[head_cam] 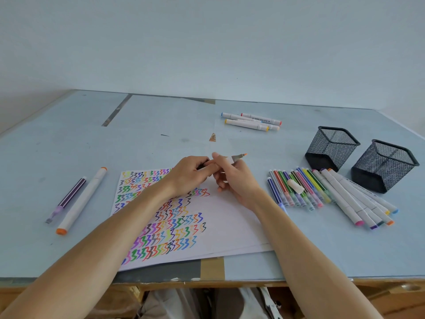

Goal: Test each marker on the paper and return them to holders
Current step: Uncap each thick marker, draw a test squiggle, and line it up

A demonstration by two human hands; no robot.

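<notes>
Both my forearms reach out over the paper (230,217), and my hands meet above its far edge. My right hand (232,178) holds an uncapped orange marker (238,157), fingers curled round the barrel, the orange tip pointing up and to the right, off the sheet. My left hand (187,173) is curled knuckles-up with its fingertips touching the right-hand fingers; something dark shows in its grip, but I cannot tell what. The paper is filled on its left part with rows of coloured zigzags. To my right lies a row of markers (322,192), just in front of two black mesh holders (331,147). To my left lie a purple pen (69,199) and a white marker with orange ends (82,200). Three more markers (250,121) lie far back on the table (69,139).
</notes>
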